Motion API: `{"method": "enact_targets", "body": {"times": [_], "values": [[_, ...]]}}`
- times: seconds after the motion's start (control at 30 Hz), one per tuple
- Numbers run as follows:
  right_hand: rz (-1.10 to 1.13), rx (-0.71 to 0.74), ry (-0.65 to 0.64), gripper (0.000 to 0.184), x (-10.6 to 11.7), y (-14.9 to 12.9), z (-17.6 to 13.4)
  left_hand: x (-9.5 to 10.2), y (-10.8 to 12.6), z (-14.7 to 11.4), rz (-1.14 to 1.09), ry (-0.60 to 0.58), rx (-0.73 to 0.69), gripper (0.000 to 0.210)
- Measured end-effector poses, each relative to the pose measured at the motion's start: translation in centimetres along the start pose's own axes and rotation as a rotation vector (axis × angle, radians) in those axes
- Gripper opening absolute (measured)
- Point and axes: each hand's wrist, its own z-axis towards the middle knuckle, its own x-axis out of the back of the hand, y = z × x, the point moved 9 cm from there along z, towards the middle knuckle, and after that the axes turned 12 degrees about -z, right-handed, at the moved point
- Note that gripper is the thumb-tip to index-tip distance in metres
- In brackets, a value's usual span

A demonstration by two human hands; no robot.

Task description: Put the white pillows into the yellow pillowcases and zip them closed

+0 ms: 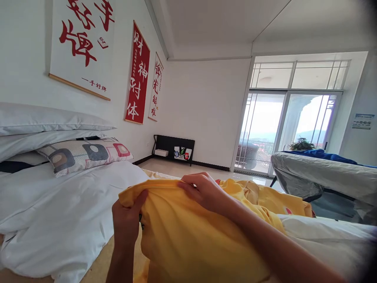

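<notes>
Facing a plain white wall point(203, 106), my left fingers point(143, 197) and right fingers point(188, 191) pinch soft yellow fabric point(182, 228) along its upper edge — even tension should smooth it best.

Left hand point(126, 218): showing bare
Right hand point(204, 192): showing bare
Left forearm point(121, 259): showing bare
Right forearm point(265, 236): tapering, bare

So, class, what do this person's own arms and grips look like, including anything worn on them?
The left forearm and right forearm are bare, with no sleeves in view. The left grip and right grip are ungloved. No watch, bracelet or ring can be seen.
</notes>
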Motion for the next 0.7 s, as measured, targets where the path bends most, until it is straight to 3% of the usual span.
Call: {"method": "enact_targets", "body": {"times": [0.1, 0.2, 0.4, 0.47, 0.57, 0.7], "values": [[-0.060, -0.021, -0.035, 0.041, 0.0, 1.0, -0.5, -1.4, -1.1, -0.4, -0.083, -0.120, 0.134, 0.041], [-0.135, -0.044, -0.050, 0.040, 0.2, 2.0, -0.9, -2.5, -1.7, -0.9, -0.031, -0.237, 0.223, 0.043], [-0.264, 0.003, -0.040, 0.043, 1.2, 2.4, -1.1, -4.2, -0.5, -2.1, 0.111, -0.410, 0.118, 0.035], [-0.304, 0.032, -0.014, 0.044, 1.6, 2.2, -1.1, -4.4, -0.4, -2.3, 0.145, -0.406, 0.099, 0.035], [-0.320, 0.076, -0.009, 0.043, 1.4, 1.7, -1.4, -3.9, 0.3, -2.1, 0.197, -0.303, 0.021, 0.035], [-0.295, 0.146, -0.122, 0.042, -0.2, 0.1, -2.2, -3.3, 2.8, -2.2, 0.348, -0.169, -0.277, 0.026]]}}
